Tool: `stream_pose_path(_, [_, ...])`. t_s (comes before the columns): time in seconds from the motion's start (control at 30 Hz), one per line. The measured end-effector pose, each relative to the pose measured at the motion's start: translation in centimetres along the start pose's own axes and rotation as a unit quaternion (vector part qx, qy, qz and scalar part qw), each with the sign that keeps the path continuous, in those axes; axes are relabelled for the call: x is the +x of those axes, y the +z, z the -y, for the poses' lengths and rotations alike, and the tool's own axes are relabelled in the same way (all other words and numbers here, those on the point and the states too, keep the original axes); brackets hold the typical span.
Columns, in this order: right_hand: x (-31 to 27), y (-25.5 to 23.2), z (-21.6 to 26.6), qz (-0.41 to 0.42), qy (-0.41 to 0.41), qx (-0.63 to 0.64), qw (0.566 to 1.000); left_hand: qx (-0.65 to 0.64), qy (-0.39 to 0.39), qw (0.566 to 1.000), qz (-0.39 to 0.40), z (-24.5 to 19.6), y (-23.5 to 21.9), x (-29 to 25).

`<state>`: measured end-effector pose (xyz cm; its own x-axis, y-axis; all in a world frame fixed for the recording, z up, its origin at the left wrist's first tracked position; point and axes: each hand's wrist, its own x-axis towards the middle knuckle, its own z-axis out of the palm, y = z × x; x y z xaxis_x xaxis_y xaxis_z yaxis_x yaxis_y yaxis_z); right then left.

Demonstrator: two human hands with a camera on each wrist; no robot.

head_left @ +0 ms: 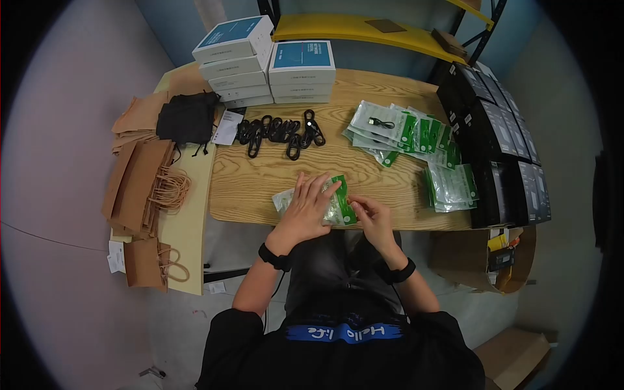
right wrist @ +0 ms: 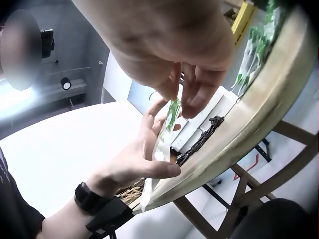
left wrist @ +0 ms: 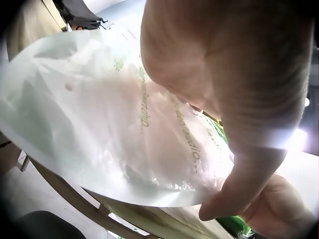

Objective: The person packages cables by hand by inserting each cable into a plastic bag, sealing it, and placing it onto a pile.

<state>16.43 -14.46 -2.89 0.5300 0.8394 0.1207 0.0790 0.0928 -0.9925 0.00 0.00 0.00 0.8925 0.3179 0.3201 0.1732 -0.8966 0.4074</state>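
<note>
At the table's front edge, my left hand point(head_left: 302, 211) lies across a clear plastic pouch point(head_left: 334, 213) with a green end. The left wrist view shows its whitish side point(left wrist: 99, 114) with printed lettering, and my left thumb at the lower edge. From the right wrist view, the thumb and fingers of my left hand point(right wrist: 132, 162) grip the pouch from both sides. My right hand point(head_left: 376, 224) pinches the pouch's green end point(right wrist: 173, 113) between thumb and fingertips. What lies inside the pouch is hidden.
Coiled black cables point(head_left: 279, 130) lie beyond my hands. Green-and-clear pouches point(head_left: 396, 133) are piled to the right, one bearing a small cable point(head_left: 381, 123). Black boxes point(head_left: 497, 130) line the right edge; white boxes point(head_left: 302, 71) stand at the back. Paper bags point(head_left: 133, 188) lie left.
</note>
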Motion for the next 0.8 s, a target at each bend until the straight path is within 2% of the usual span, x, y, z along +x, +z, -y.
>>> stream_pose_path(0.07, [0.4, 0.1, 0.8, 0.018, -0.004, -0.136, 0.991, -0.003, 0.002, 1.0, -0.005, 0.1, 0.0, 0.1])
stream_pose_path(0.2, [0.7, 0.2, 0.6, 0.004, 0.002, -0.132, 0.991, 0.0, 0.007, 1.0, -0.018, -0.1, 0.2, 0.1])
stream_pose_path(0.27, [1.0, 0.1, 0.3, 0.039, 0.075, -0.062, 0.995, 0.009, 0.014, 1.0, -0.007, -0.1, 0.2, 0.1])
stream_pose_path(0.3, [1.1, 0.1, 0.5, 0.04, 0.075, -0.062, 0.994, 0.009, 0.012, 1.0, -0.008, -0.1, 0.3, 0.0])
stream_pose_path(0.37, [1.2, 0.6, 1.0, 0.017, -0.013, -0.159, 0.987, 0.014, 0.003, 1.0, -0.004, -0.1, 0.3, 0.0])
stream_pose_path(0.4, [1.1, 0.8, 1.3, 0.018, -0.013, -0.158, 0.987, 0.016, 0.001, 1.0, -0.004, 0.0, 0.3, -0.1])
stream_pose_path(0.47, [1.0, 1.2, 1.6, -0.013, -0.074, -0.244, 0.967, 0.033, -0.005, 0.999, 0.002, 0.1, 0.3, 0.0])
stream_pose_path(0.5, [1.1, 1.4, 1.6, -0.012, -0.074, -0.244, 0.967, 0.034, -0.006, 0.999, 0.001, 0.1, 0.2, 0.0])
stream_pose_path(0.57, [1.2, 1.5, 1.5, 0.005, 0.015, -0.158, 0.987, 0.035, -0.008, 0.999, 0.005, 0.3, 0.1, -0.1])
stream_pose_path(0.7, [1.8, 1.5, -0.2, 0.004, -0.015, -0.157, 0.987, 0.039, -0.01, 0.999, 0.004, 0.2, 0.1, 0.0])
stream_pose_path(0.77, [2.3, 1.5, -0.2, 0.048, 0.058, -0.066, 0.995, 0.029, -0.011, 0.999, 0.017, 0.3, 0.1, 0.1])
stream_pose_path(0.8, [2.6, 1.2, -0.4, 0.048, 0.057, -0.066, 0.995, 0.029, -0.011, 0.999, 0.016, 0.4, 0.2, 0.1])
